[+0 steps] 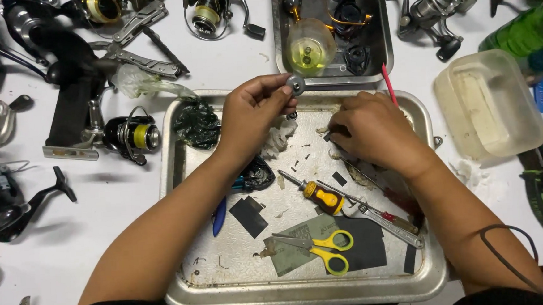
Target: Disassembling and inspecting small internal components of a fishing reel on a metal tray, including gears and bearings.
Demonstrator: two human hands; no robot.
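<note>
I look down on a white table crowded with fishing reels. At its centre sits a large shallow metal tray, and both of the person's forearms reach up into it from the bottom edge. Behind it lies a smaller metal tray holding a clear cup of yellowish liquid and dark reel parts. To the right stands an empty, cloudy plastic tub.

The left hand is raised over the far rim of the big tray, with thumb and fingertips pinched together on a small round grey metal part, which is held just above that rim. The right hand rests knuckles-up on the tray floor beside a red stick; its fingers are curled under, and I cannot tell whether they hold anything.

In the near half of the tray lie yellow-handled scissors on grey sandpaper sheets, a yellow-handled screwdriver and a slim wrench. A dark green rag sits bunched in the far left corner. A spinning reel with yellow line lies just left of the tray.
</note>
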